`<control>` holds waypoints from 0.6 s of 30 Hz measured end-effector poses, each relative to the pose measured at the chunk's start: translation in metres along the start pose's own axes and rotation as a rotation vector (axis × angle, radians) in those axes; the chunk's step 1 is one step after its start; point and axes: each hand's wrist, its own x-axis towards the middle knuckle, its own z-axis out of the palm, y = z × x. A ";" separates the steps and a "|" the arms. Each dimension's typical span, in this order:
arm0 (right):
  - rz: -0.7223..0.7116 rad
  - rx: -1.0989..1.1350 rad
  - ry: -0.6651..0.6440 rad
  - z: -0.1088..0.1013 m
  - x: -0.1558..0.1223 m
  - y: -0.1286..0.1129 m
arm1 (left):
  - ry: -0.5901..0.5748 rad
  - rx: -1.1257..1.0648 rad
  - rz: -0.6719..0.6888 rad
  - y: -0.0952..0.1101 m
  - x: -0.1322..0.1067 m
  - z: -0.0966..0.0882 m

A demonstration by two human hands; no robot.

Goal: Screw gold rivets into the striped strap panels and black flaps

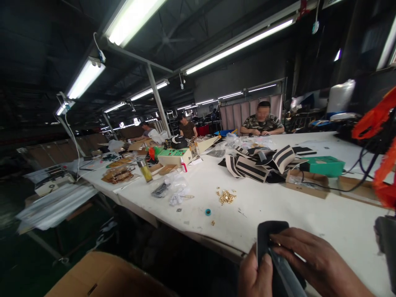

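At the lower right, my left hand (256,274) is closed on a flat black piece of material (272,228) with a rounded end and a pale edge, the thumb pressed on its face. The fingers of my right hand (321,258) are pinched together at the same piece. By these fingertips shows a small gold-coloured metal fitting (279,244), partly hidden. On the white table ahead lies a pile of similar gold fittings (227,197). Nearer the edge are a small blue ring-shaped thing (208,212) and a few loose gold fittings (213,222).
Striped black-and-beige pieces (253,167) lie heaped beyond the pile, beside a green box (324,166) and an open cardboard tray (306,183). A green-topped machine (175,156), a bottle (144,171) and plastic bags (175,185) stand left. A person (262,121) sits across the table.
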 end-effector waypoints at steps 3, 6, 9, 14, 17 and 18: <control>-0.071 -0.081 0.014 -0.003 0.006 -0.003 | -0.038 0.005 0.014 0.008 -0.002 -0.002; -0.146 -0.133 0.010 -0.008 0.011 -0.003 | -0.036 0.023 -0.030 0.009 -0.004 -0.006; -0.211 -0.121 -0.013 -0.013 0.015 0.001 | -0.074 0.011 -0.051 0.004 -0.003 -0.010; -0.202 -0.089 -0.125 -0.019 0.018 0.008 | -0.164 -0.060 -0.030 0.002 0.007 -0.012; -0.235 -0.138 -0.164 -0.024 0.023 0.010 | -0.216 -0.160 0.003 0.009 0.015 -0.009; -0.238 -0.158 -0.178 -0.026 0.026 0.010 | -0.236 -0.206 0.008 0.012 0.017 -0.009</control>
